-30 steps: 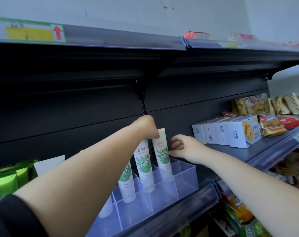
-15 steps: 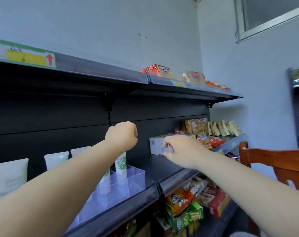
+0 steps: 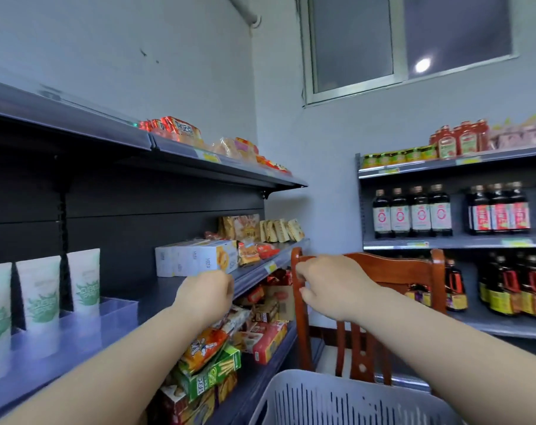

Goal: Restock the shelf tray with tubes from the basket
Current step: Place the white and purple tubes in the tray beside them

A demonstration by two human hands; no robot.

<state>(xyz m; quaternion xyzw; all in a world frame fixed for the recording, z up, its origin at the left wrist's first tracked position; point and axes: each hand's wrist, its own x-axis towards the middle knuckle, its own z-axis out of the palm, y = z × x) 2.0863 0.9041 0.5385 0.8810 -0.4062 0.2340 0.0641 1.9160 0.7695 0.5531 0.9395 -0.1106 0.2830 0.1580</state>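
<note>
Three white tubes with green leaf print (image 3: pixel 41 297) stand upright in the clear plastic shelf tray (image 3: pixel 119 306) at the left, on the dark middle shelf. The grey slatted basket (image 3: pixel 337 400) shows its rim at the bottom; its inside is hidden. My left hand (image 3: pixel 206 294) hovers in front of the shelf edge, right of the tray, fingers curled with nothing in them. My right hand (image 3: pixel 334 286) is in the air above the basket, in front of the chair, fingers loosely curled and empty.
A wooden chair (image 3: pixel 368 271) stands behind the basket. White boxes (image 3: pixel 196 260) and snack packs (image 3: pixel 254 250) fill the shelf right of the tray. More snacks lie on the lower shelf (image 3: pixel 217 357). A second rack with dark bottles (image 3: pixel 414 214) stands at right.
Both hands have drawn back from the tray and tubes toward the right, over the basket. The view has swung right and up, bringing the chair, basket and bottle rack into sight.
</note>
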